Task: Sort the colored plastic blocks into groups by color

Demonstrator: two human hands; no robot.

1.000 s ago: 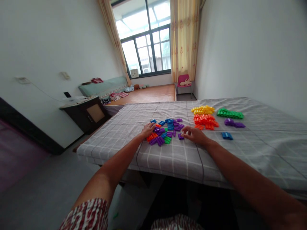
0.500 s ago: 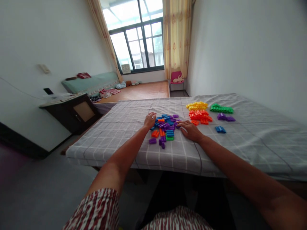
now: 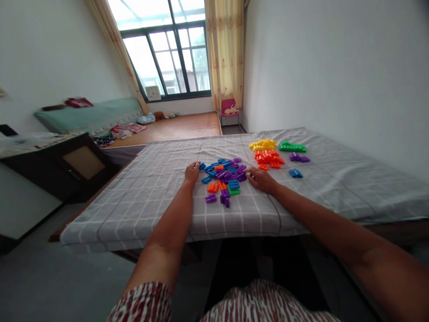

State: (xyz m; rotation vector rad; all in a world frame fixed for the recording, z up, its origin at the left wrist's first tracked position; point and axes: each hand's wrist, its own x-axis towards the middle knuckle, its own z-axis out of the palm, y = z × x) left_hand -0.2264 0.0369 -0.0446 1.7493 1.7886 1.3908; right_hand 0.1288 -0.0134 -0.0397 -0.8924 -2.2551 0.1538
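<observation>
Glossy multicoloured plastic tube-shaped pieces (image 3: pixel 223 175) are lying heaped on grey checked cloth (image 3: pixel 161 179), between left hand (image 3: pixel 192 173) and right hand (image 3: pixel 264 180); cannot tell whether either is gripping. Light touch would likely be preventing scatter.

Free tablecloth (image 3: pixel 248 219) nearside of mixed pile (image 3: pixel 221 175), orange pile (image 3: pixel 268 158) rightward

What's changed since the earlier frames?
The mixed pieces were reshuffled, some blue ones now spread leftward. The left hand moved left, beside a blue piece; any grip is unclear. The right hand remains by their right edge. The sorted groups stayed.
</observation>
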